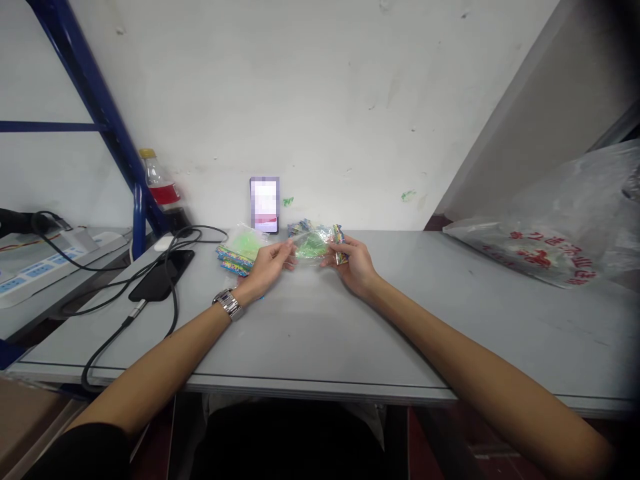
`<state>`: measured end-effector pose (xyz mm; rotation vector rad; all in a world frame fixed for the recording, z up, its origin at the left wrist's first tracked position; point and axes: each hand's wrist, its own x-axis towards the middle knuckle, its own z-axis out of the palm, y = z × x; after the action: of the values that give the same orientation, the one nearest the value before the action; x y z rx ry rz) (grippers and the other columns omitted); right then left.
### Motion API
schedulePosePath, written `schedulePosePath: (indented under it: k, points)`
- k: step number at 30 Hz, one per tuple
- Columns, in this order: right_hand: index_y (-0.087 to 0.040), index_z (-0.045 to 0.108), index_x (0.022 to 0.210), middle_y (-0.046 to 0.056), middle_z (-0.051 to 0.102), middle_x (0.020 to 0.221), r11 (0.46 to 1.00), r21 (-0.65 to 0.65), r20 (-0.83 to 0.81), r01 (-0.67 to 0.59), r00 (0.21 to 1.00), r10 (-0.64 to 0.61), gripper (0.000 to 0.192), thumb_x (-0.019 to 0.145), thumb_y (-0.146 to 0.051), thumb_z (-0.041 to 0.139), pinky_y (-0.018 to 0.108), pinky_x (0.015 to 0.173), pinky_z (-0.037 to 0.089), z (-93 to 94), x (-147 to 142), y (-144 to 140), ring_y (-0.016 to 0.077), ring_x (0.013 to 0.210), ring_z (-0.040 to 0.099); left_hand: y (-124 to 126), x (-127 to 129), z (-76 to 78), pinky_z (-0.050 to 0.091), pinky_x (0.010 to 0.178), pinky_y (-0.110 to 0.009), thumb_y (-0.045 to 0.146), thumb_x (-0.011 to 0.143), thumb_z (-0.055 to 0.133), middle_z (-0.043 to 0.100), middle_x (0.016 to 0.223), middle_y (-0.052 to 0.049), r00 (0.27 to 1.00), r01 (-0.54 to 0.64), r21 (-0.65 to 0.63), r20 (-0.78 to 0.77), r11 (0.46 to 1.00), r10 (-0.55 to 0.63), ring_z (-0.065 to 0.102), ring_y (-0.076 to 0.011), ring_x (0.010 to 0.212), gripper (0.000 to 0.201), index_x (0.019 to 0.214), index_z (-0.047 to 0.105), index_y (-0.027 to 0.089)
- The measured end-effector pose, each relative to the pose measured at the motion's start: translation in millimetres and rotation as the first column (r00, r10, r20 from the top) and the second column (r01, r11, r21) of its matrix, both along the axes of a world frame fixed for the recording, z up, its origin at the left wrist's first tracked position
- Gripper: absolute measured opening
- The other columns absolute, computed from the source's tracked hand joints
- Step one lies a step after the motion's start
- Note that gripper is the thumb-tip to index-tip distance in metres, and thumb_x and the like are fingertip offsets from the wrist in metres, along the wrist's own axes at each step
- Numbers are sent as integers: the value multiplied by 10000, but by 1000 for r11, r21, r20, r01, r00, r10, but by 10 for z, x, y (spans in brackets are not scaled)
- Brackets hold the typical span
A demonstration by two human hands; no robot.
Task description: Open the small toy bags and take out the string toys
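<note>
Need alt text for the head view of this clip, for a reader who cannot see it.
Two bare hands, the left hand and right hand, hold a small clear packet with green contents above a grey table. More colourful packets lie by the left hand, a black phone with cables further left, and a large plastic bag on the right.

The phone screen is blurred; the small packets' print is unreadable.

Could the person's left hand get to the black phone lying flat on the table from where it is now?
Probably yes. The black phone lies flat on the table, just left of the left hand, with only bare tabletop and a cable between. But that hand is pinching a clear packet together with the right hand.
</note>
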<state>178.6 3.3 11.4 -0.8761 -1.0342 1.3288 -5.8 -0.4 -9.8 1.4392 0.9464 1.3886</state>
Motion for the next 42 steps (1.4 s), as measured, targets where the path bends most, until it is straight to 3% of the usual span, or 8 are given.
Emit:
schedulePosePath:
  k: [10, 21, 24, 27, 30, 33, 38, 42]
  points:
    - [-189, 564, 643, -47, 466, 565, 997, 62, 121, -38, 992, 30, 127, 620, -229, 682, 288, 518, 465, 3, -30, -38, 100, 520, 421, -30, -29, -8, 450, 644, -259, 479, 781, 644, 593, 705, -14, 990, 24, 26, -141, 999, -20, 541, -135, 672, 352, 751, 623, 128]
    - [-213, 511, 596, -14, 551, 466, 982, 13, 337, 188, 924, -181, 96, 647, -188, 587, 269, 428, 382, -48, 110, 103, 116, 382, 447, -30, -22, 3, 419, 621, -247, 433, 813, 588, 503, 640, 19, 982, -70, 49, -173, 996, 77, 491, -126, 651, 318, 662, 549, 156]
    - [-223, 529, 574, 0, 560, 477, 956, 59, 490, 288, 826, -279, 118, 673, -234, 591, 287, 469, 404, -75, 207, 178, 139, 430, 473, -5, -24, -6, 437, 657, -254, 341, 818, 552, 583, 689, -1, 976, -114, 27, -181, 993, 117, 540, -149, 715, 231, 701, 611, 151]
    - [-230, 535, 534, 32, 598, 532, 926, 175, 706, 335, 613, -355, 160, 686, -265, 570, 311, 534, 406, -60, 284, 212, 181, 527, 520, 13, -36, -6, 429, 701, -257, 281, 808, 540, 630, 719, -12, 956, -187, 62, -220, 980, 196, 567, -160, 757, 191, 709, 639, 152]
    - [-235, 563, 568, 64, 581, 584, 902, 204, 841, 380, 404, -360, 108, 665, -270, 594, 342, 571, 386, -11, 326, 208, 242, 633, 546, 17, -61, 5, 423, 713, -263, 271, 811, 550, 650, 744, -22, 936, -235, 122, -241, 964, 258, 583, -165, 758, 165, 732, 638, 157]
    - [-237, 598, 691, 90, 597, 703, 900, 198, 906, 388, 279, -320, 33, 674, -266, 600, 365, 619, 386, 12, 352, 205, 287, 751, 569, -2, -79, 25, 422, 705, -271, 270, 816, 568, 643, 773, -33, 895, -263, 241, -299, 934, 330, 578, -169, 758, 137, 744, 621, 166]
    - [-210, 575, 1021, 157, 604, 1023, 914, 322, 936, 249, 62, -347, 405, 621, -178, 634, 419, 752, 398, -53, 359, 214, 349, 1008, 503, -59, -58, 32, 412, 723, -285, 187, 796, 582, 624, 814, -38, 826, -160, 403, -446, 901, 346, 550, -168, 781, 87, 710, 576, 175]
    - [-182, 547, 1079, 185, 579, 1131, 872, 477, 873, 111, 54, -485, 423, 658, -162, 577, 447, 813, 380, -78, 295, 176, 348, 1030, 477, -87, -46, 11, 376, 671, -267, 145, 758, 594, 584, 754, -11, 795, -62, 396, -535, 916, 285, 497, -142, 709, 161, 636, 495, 179]
